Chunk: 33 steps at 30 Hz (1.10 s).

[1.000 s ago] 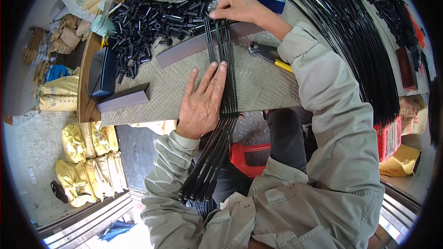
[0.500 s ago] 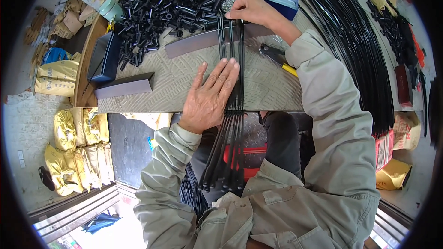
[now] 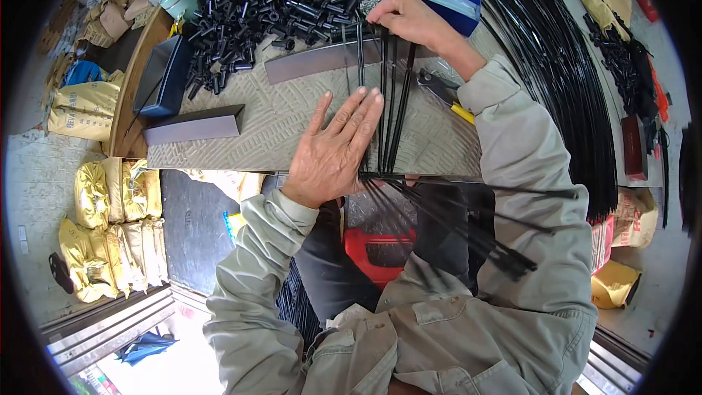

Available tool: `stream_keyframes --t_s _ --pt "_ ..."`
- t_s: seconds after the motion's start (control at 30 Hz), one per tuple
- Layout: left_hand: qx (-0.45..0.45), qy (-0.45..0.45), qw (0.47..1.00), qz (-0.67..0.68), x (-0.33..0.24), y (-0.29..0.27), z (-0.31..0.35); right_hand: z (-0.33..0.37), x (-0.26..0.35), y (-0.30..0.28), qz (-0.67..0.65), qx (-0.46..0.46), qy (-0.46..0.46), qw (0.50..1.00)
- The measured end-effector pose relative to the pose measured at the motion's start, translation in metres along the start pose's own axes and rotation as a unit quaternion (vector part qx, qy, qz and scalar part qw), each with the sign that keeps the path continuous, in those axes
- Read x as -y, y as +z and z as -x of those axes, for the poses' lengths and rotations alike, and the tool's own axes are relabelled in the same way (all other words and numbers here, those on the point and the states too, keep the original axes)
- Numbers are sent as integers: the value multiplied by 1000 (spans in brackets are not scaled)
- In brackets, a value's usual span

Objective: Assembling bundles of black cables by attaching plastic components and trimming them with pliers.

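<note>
My left hand (image 3: pixel 330 152) lies flat on the table at its near edge, fingers stretched out. Its fingertips rest on a few thin black rods (image 3: pixel 393 106), which spread apart across the tabletop. Their lower ends hang past the edge over my lap, fanned to the right and blurred. My right hand (image 3: pixel 418 23) is at the far ends of the rods, thumb and fingers pinched together. What the pinch holds is hidden. Just beyond those fingertips sits a small round dish (image 3: pixel 375 1) of shiny little pieces. A long grey metal bar (image 3: pixel 307 64) lies crosswise under the rods.
Many black tubular parts (image 3: pixel 248 18) are heaped at the far left. A dark blue bin (image 3: pixel 161 77) and a shorter metal bar (image 3: pixel 194 129) lie left. Right are yellow-handled pliers (image 3: pixel 442 91), a blue box (image 3: pixel 447 6) and a large bundle of black rods (image 3: pixel 556 66).
The rods have spread apart on the table, and their hanging ends have swung to the right. My left hand stays flat; my right hand has shifted slightly right.
</note>
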State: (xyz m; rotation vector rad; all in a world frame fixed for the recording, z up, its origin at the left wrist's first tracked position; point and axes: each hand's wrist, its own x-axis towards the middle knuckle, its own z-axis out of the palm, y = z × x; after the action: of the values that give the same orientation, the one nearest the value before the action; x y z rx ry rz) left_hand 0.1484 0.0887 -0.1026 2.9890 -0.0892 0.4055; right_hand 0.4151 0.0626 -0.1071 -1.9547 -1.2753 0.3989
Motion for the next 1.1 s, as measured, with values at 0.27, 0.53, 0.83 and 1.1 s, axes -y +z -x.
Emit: stream_keyframes --t_s 0.27,0.53,0.83,1.1 --pt "27 27 996 -76 1 3 2 11 2 -8 -101 1 -17 995" --pt "40 69 997 -8 0 -8 -6 25 6 -27 98 -75 -313 942" --pt "3 85 996 15 -1 4 -5 28 7 -37 114 -75 -169 976" --pt "28 110 994 8 -9 0 -8 17 -7 -20 182 -101 -177 962"
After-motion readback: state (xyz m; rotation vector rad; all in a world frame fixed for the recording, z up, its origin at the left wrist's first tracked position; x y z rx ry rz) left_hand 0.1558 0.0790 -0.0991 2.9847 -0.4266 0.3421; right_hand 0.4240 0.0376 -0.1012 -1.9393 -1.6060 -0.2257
